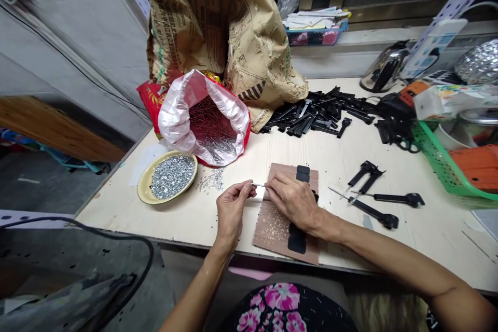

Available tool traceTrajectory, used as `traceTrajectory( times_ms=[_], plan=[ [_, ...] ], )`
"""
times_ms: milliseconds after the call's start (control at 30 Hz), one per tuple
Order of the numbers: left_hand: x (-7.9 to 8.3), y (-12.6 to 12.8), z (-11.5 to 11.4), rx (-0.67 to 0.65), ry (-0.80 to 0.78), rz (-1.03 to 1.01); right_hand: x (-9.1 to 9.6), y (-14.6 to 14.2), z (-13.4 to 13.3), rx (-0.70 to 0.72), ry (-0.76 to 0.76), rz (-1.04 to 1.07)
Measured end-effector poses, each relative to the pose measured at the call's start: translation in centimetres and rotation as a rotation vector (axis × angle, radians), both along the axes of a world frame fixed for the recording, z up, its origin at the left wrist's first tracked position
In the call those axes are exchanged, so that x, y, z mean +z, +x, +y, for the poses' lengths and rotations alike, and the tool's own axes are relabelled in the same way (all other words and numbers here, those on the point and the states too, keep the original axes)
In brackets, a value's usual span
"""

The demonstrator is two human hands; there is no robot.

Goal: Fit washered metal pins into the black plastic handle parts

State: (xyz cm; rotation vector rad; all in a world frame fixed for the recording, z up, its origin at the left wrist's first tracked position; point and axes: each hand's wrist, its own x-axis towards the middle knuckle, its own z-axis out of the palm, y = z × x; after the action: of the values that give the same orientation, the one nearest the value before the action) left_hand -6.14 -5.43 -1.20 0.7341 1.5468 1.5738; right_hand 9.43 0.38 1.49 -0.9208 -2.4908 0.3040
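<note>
My left hand (230, 209) is closed in a pinch at the left end of a thin metal pin (259, 185). My right hand (292, 198) is closed on the pin's right end and rests on a brown board (275, 228) that carries black pads. What else the fingers hold is hidden. Both hands meet just above the board's left edge. A yellow dish of small silvery washers (170, 176) sits to the left of my left hand, with loose washers (212, 180) scattered beside it.
A red and white plastic bag of long metal pins (208, 122) lies open behind the dish, in front of a torn brown paper sack (218, 26). Black plastic parts (317, 111) are heaped at the back, three assembled ones (375, 199) lie right. A green basket (447, 166) stands far right.
</note>
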Motion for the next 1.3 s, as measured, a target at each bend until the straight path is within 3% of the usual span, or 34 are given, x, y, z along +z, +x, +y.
traceTrajectory(
  times_ms=[100,233,367,467,633,800,967,1067,1100,1233,1300],
  plan=[
    [0.3,0.6,0.2,-0.096,-0.03,0.069,-0.2,1.5,0.7,-0.001,-0.073,0.039],
    [0.7,1.4,0.4,-0.223,-0.067,0.308,-1.0,6.4,2.4,-0.046,-0.106,0.041],
    [-0.4,2.1,0.5,-0.304,-0.065,0.675,-2.5,11.3,4.7,-0.149,-0.065,-0.054],
    [-1.6,2.9,0.6,-0.399,-0.03,0.909,-3.9,13.0,6.6,-0.158,-0.026,-0.112],
    [-3.2,4.0,1.1,-0.47,-0.075,1.055,-5.5,13.3,6.2,-0.076,0.08,-0.144],
    [-3.8,4.3,1.3,-0.481,-0.074,1.063,-5.6,13.5,3.1,0.32,0.237,-0.196],
    [-3.7,4.3,1.4,-0.482,-0.079,1.043,-5.4,13.2,3.4,0.086,0.177,-0.141],
    [-3.7,4.3,1.5,-0.471,-0.071,1.035,-5.4,13.0,3.1,0.332,0.174,-0.17],
    [-3.7,4.3,1.5,-0.471,-0.074,1.038,-5.3,13.0,3.0,0.351,0.165,-0.171],
    [-3.6,4.4,1.4,-0.481,-0.078,1.065,-4.7,12.9,3.0,0.068,0.019,-0.123],
    [-3.5,4.4,1.4,-0.487,-0.066,1.068,-4.4,12.7,2.8,0.089,-0.03,-0.109]
  ],
)
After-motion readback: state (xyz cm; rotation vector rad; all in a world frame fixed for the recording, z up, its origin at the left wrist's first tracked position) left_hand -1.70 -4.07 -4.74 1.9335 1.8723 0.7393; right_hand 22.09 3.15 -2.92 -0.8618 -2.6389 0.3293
